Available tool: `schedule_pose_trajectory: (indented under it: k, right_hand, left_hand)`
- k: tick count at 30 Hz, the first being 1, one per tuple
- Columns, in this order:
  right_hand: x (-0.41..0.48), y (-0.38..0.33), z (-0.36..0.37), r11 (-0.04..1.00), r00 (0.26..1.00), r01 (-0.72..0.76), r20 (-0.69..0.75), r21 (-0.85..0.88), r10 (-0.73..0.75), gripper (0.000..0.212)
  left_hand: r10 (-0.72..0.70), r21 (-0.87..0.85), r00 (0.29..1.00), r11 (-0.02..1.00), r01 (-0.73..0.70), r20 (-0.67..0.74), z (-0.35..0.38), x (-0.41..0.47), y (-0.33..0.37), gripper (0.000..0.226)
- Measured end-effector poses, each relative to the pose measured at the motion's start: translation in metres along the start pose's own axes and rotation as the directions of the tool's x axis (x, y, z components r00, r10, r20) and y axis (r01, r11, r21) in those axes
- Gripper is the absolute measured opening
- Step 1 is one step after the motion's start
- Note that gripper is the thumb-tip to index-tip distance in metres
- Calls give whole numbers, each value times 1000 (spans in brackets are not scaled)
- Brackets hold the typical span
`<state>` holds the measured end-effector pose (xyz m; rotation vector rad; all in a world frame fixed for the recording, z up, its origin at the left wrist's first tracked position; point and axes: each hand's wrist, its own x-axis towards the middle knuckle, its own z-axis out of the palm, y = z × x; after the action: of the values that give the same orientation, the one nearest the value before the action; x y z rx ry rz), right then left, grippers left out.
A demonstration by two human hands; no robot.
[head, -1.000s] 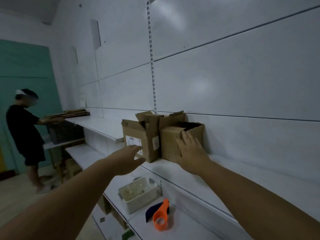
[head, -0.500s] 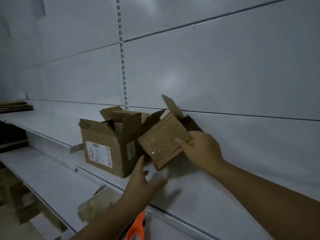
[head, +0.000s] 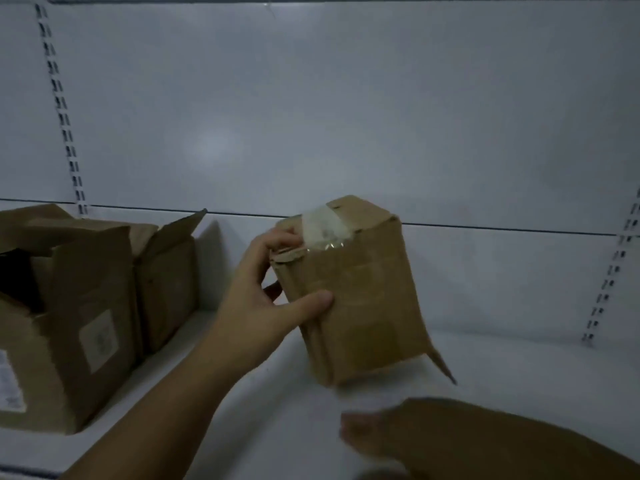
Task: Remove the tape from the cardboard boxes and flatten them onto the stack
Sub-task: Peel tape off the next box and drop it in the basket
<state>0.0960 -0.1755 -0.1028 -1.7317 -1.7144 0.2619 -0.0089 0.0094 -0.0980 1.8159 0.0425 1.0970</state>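
- Left hand (head: 263, 306): grip closed around small cardboard box (head: 360, 306), held above shelf (head: 519, 368); tape (head: 325, 228) on top.
- Right hand (head: 398, 434): blurred, grip indeterminate.

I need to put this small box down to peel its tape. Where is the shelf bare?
The shelf is bare right of the small box held by the left hand, out to the slotted upright. The strip under the box is partly taken by the blurred right hand. The left is crowded by two open boxes.
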Motion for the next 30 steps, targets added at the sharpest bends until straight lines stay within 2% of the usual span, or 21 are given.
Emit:
schedule_pose_trajectory:
  k: [3,4,5,7,8,10,11,14,18,19,22,24,26,30]
  right_hand:
    - [-8,-14,-29,983,985,174,10,-58,-174,25]
    - [-7,-11,-38,963,965,243,-73,-117,-252,26]
    - [-3,-2,-46,941,924,274,-216,-196,-314,26]
    - [12,23,-57,934,835,192,-449,-302,-317,26]
    - [20,38,-57,944,838,145,-469,-298,-277,31]
    - [30,73,-46,969,889,100,-418,-224,-189,38]
    - [32,87,-39,982,888,108,-428,-158,-167,37]
    - [33,109,-23,980,817,199,-549,-19,-176,32]
    - [35,112,-18,971,758,229,-612,-73,-225,36]
    - [36,111,-18,966,754,235,-607,-109,-252,35]
    - [36,107,-15,956,745,216,-599,-198,-293,32]
    - [36,106,-13,957,741,211,-605,-201,-290,31]
    - [36,104,-12,961,744,210,-608,-179,-276,32]
    - [32,98,-10,968,770,215,-587,-128,-249,34]
  left_hand:
    - [-24,136,972,991,-9,235,11,8,-27,53]
    - [-48,148,962,989,8,267,16,7,-37,52]
    - [-73,130,955,991,37,287,21,7,-45,52]
    - [-90,80,947,994,69,309,28,5,-54,51]
    - [-73,75,948,996,53,309,31,5,-56,50]
    - [-28,83,953,997,3,302,36,3,-57,50]
    - [-11,101,953,995,-20,302,37,2,-58,50]
    - [7,159,956,986,-56,293,41,-3,-61,50]
    - [5,148,961,988,-48,276,41,-5,-62,53]
    - [-1,137,960,990,-39,279,41,-7,-63,60]
    - [-83,128,960,990,50,266,48,-12,-62,106]
    - [-64,170,976,985,28,207,55,-15,-66,119]
    - [-21,199,989,980,-8,147,58,-17,-66,117]
    - [108,256,990,958,-129,93,57,-21,-65,95]
